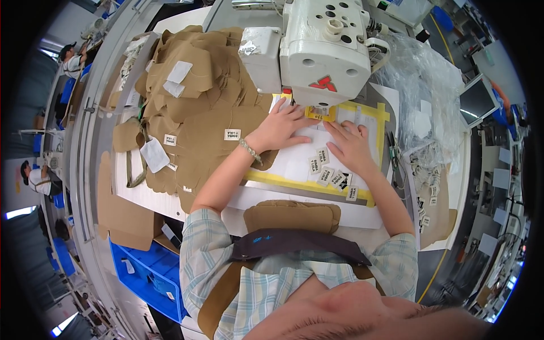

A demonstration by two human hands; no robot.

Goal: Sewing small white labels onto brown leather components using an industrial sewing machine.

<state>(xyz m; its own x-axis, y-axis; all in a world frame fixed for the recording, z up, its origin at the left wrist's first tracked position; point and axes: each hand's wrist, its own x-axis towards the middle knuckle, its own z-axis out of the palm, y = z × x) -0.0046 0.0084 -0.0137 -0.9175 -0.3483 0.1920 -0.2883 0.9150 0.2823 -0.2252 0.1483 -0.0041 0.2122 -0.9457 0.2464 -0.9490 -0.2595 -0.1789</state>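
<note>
Neither grip is clenched on anything I can see: my left hand [281,127] lies palm down with the fingers spread, and my right hand [350,146] rests its fingertips beside the small yellow plate [321,115] below the bulky white sewing machine head [326,62]. I cannot tell whether something thin is pinned under the fingertips. The flat white sheet bordered with yellow tape [294,157] lies under and between the hands, toward the far edge of the white tabletop [170,205].

To do this well, I would press evenly from both sides, keep the work flat and square to the plate, and guide with light fingertips held clear of the needle area, since the head hides part of it.

The small white fabric labels with black print [351,193] lie loose on the sheet's near right corner, close enough to the right forearm to be swept askew. The tall heap of flat brown cut pieces [204,133] fills the tabletop's left side and crowds the left forearm. Past the sheet's right edge sit the slim dark thread snips [392,146], and the crumpled clear plastic bag [416,73] covers the tabletop's far right corner, limiting room there.
</note>
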